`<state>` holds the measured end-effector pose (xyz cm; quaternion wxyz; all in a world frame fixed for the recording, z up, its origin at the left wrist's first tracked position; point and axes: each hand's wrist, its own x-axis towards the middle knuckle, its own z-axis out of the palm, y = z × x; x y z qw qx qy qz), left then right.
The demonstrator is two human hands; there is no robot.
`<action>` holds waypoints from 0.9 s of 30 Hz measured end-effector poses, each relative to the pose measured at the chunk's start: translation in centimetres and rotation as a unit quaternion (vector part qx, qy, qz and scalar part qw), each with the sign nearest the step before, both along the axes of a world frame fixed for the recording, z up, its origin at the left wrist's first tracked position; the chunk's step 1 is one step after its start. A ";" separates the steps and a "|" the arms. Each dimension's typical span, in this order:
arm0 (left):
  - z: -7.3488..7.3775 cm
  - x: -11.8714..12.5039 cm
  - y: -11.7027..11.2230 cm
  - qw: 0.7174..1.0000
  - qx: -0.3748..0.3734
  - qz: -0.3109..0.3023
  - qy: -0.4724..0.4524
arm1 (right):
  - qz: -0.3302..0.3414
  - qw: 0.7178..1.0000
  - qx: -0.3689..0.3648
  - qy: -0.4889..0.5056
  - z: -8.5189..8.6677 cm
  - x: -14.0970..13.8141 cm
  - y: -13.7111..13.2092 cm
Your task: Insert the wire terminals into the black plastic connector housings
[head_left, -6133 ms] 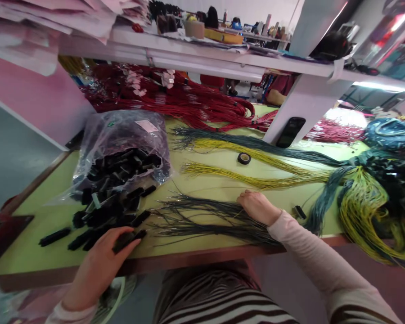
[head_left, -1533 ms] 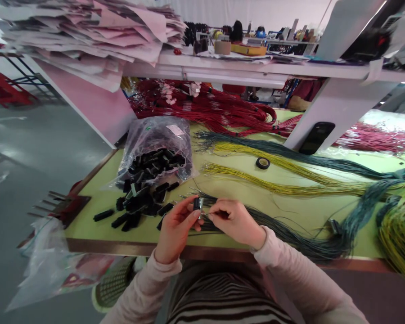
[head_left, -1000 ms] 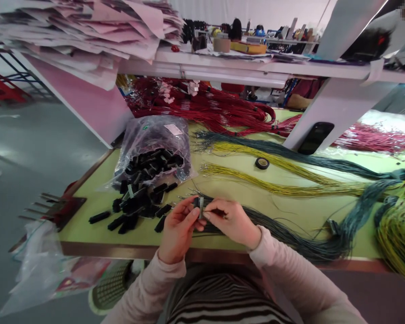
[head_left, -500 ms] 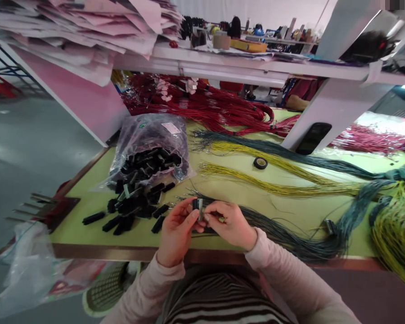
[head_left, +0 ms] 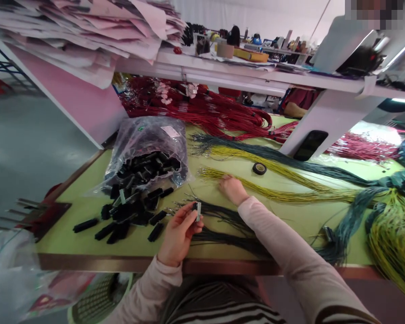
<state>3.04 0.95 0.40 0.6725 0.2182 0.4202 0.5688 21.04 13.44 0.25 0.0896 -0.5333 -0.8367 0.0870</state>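
My left hand pinches a small connector housing, black with a pale, pin-holed face, and holds it above the table's front part. Away to the right, my right hand reaches to the bundle of yellow wires near their stripped or terminal ends. Its fingers are curled together at the wires, and what lies between them is too small to make out. Dark green-grey wires run under and beside both hands. Loose black connector housings lie in a heap left of my left hand.
A clear plastic bag spills more housings. Behind are a second dark bundle, a roll of black tape and red wires. A phone leans on the shelf post. A metal pronged fixture sits at the left edge.
My right hand has left the connector housing and moved up and right to the yellow wires. My left hand keeps the housing, its pale face now turned more into view.
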 end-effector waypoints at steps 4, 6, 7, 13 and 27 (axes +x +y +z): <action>-0.3 0.1 0.5 1.000 -0.004 -0.015 -0.017 | 0.021 1.000 0.012 -0.010 -0.9 -0.8 1.8; -0.3 -0.1 0.8 1.000 -0.012 -0.011 -0.021 | 0.033 0.999 0.018 -0.001 -0.9 -0.7 1.4; -0.3 -0.2 1.0 1.000 -0.019 -0.004 -0.023 | 0.039 0.999 0.022 0.003 -0.7 -0.6 1.1; -0.2 0.4 2.3 0.998 -0.023 0.002 -0.055 | 0.051 0.966 -0.004 0.255 0.8 0.5 -2.9; 0.4 3.3 2.8 0.996 0.004 -0.057 -0.067 | 0.026 0.904 -0.056 0.423 3.7 1.9 -7.3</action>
